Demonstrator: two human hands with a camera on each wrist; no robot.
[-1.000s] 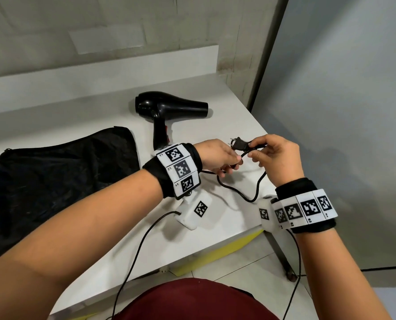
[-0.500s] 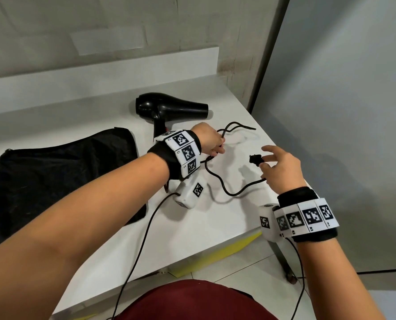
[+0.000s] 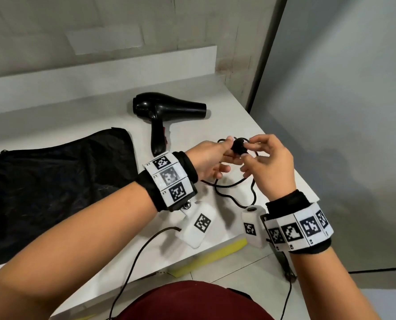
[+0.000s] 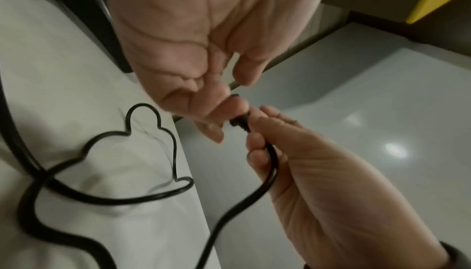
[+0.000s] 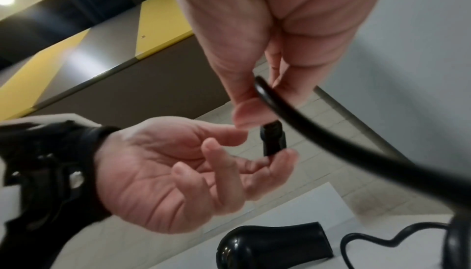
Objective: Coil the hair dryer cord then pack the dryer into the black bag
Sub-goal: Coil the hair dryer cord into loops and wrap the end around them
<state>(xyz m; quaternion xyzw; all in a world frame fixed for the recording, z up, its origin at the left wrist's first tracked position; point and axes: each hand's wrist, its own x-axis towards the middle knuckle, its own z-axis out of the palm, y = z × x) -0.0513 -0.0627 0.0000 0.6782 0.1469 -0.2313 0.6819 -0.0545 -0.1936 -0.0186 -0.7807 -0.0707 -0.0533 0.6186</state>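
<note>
Two hands (image 3: 238, 162) on one plug (image 3: 238, 146)

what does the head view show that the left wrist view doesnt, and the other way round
Only the head view shows the flat black bag, the whole hair dryer lying on the white table, and both wristbands.

Only the left wrist view shows both palms from below, the cord running down through the right hand's curled fingers, and the kinked loop lying at the table edge.

Both show the left hand and right hand meeting at the plug above the table's corner, with slack cord on the table.
</note>
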